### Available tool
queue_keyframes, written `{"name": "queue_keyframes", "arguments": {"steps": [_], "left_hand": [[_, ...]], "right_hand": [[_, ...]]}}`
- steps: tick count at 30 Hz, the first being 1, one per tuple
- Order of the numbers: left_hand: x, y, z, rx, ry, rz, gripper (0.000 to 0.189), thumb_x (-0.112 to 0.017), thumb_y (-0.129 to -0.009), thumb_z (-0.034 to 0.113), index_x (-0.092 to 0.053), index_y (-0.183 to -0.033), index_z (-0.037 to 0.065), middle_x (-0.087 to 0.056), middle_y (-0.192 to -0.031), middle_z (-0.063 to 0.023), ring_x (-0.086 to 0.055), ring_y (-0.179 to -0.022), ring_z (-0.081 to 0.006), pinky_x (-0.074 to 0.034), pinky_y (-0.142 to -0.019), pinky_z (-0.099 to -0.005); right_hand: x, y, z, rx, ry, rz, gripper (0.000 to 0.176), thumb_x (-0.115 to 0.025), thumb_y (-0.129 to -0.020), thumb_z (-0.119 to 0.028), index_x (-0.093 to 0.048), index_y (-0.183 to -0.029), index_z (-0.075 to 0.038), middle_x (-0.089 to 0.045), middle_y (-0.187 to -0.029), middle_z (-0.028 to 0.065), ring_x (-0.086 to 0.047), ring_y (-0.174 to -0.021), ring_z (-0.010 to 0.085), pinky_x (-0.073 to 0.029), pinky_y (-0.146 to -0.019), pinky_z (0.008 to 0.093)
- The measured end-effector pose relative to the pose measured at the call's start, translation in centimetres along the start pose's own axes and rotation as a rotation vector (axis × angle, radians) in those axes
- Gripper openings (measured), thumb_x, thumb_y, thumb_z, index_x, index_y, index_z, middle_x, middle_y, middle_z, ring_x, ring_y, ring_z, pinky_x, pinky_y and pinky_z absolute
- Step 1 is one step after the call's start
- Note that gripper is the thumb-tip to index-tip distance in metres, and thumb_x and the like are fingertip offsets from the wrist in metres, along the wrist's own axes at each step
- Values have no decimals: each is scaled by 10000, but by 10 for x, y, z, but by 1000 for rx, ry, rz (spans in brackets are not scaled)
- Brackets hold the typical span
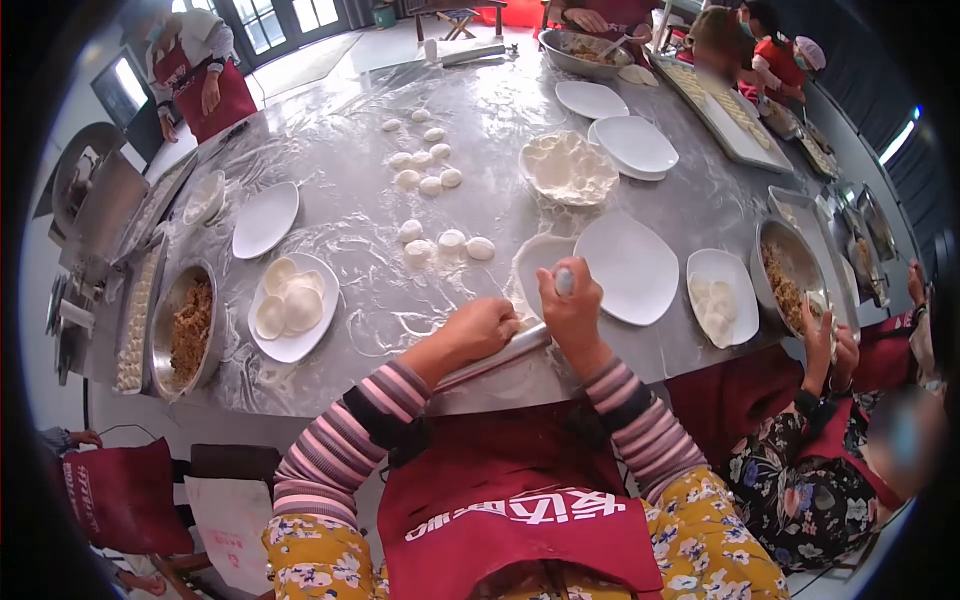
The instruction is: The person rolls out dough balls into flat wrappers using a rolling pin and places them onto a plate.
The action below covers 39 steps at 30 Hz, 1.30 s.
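Observation:
My left hand (478, 335) is closed low over the near side of the metal table, its fingertips on a pale dough wrapper (525, 321) that they mostly hide. Just right of it, my right hand (577, 318) makes a fist around a rolling pin (565, 281), whose pale rounded end pokes out above the fingers. A light, rod-like length (500, 356) slants between the hands toward the table's near edge. Beyond my hands, flattened dough balls (451, 240) lie on floured metal, with several more farther back. A large white plate (625, 270) sits right beside my right hand.
A bowl of flour (570, 168) stands beyond the plate. Rolled wrappers lie on a left plate (325, 335) and a right plate (742, 325). Steel bowls of filling stand left (212, 350) and right (822, 262). A co-worker's hands (830, 345) work close on my right.

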State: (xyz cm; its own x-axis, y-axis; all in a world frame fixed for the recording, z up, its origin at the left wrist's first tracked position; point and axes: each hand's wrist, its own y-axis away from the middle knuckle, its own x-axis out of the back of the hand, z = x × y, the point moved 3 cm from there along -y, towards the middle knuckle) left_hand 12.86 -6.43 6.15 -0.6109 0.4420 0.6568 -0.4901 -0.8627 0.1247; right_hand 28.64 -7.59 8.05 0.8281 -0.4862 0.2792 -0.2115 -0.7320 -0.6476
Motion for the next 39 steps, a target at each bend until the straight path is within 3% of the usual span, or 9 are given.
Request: {"name": "queue_keyframes", "arguments": {"steps": [7, 14, 16, 20, 30, 33, 34, 35, 39], "left_hand": [[-4, 20, -5, 85, 144, -110, 107, -565, -770, 10, -566, -867, -37, -631, -787, -164, -613, -713, -246, -476, -643, -360], [-3, 1, 8, 43, -28, 28, 136, -544, -816, 106, -595, -866, -9, -626, -790, -198, -619, -758, -328, -473, -683, -382], [-1, -1, 6, -2, 14, 42, 101, -573, -786, 91, -594, -816, -4, -625, -751, -177, -617, -724, -310, -471, -655, -377], [-3, 4, -9, -5, 33, -22, 109, -614, -743, 67, -582, -815, -9, -624, -748, -168, -607, -701, -279, -468, -638, -356], [-4, 4, -10, 52, -23, 41, 224, -567, -833, 205, -647, -898, 6, -641, -848, -203, -626, -809, -320, -474, -711, -388], [-12, 11, 0, 95, -101, 52, 200, -621, -745, 222, -635, -815, 36, -632, -821, -193, -604, -796, -361, -466, -700, -440], [-15, 13, -1, 32, -102, 101, 182, -638, -716, 216, -611, -761, 41, -621, -773, -183, -597, -767, -364, -461, -676, -441], [-18, 15, -6, -29, -49, 122, 163, -642, -709, 202, -606, -743, 47, -615, -761, -179, -591, -758, -368, -459, -665, -439], [9, 37, -11, -55, 192, 32, 150, -642, -740, 129, -569, -789, 8, -604, -735, -127, -578, -696, -203, -467, -636, -341]], "right_hand": [[49, 44, -20, -68, 49, -5, 218, -693, -743, -37, -485, -805, -53, -522, -635, 155, -539, -525, 346, -420, -473, 364], [-3, -5, -4, -23, -29, 6, 197, -676, -753, -26, -483, -790, -53, -496, -603, 119, -523, -502, 265, -404, -469, 342], [7, 4, -6, 69, 60, 27, 210, -682, -746, -25, -496, -840, -48, -527, -653, 165, -533, -529, 357, -418, -483, 384], [47, 40, -21, -42, 63, 10, 217, -693, -737, -32, -498, -829, -51, -534, -658, 158, -551, -558, 347, -427, -498, 384], [-8, -4, 2, 79, 95, 47, 205, -669, -771, -64, -491, -871, -41, -537, -687, 191, -534, -600, 411, -409, -513, 437], [20, 22, -8, 127, 234, 89, 218, -678, -756, -38, -490, -865, -41, -512, -667, 153, -511, -569, 364, -394, -514, 426], [28, 30, -9, 72, 201, 55, 200, -659, -793, -56, -462, -823, -34, -472, -650, 77, -478, -559, 221, -391, -526, 361], [34, 36, -13, 2, 124, 38, 199, -656, -791, -36, -457, -805, -38, -456, -635, 78, -449, -532, 209, -375, -504, 344], [42, 46, -7, -207, -37, -21, 200, -637, -803, -9, -443, -774, -48, -418, -617, 47, -388, -518, 140, -342, -479, 290]]}}
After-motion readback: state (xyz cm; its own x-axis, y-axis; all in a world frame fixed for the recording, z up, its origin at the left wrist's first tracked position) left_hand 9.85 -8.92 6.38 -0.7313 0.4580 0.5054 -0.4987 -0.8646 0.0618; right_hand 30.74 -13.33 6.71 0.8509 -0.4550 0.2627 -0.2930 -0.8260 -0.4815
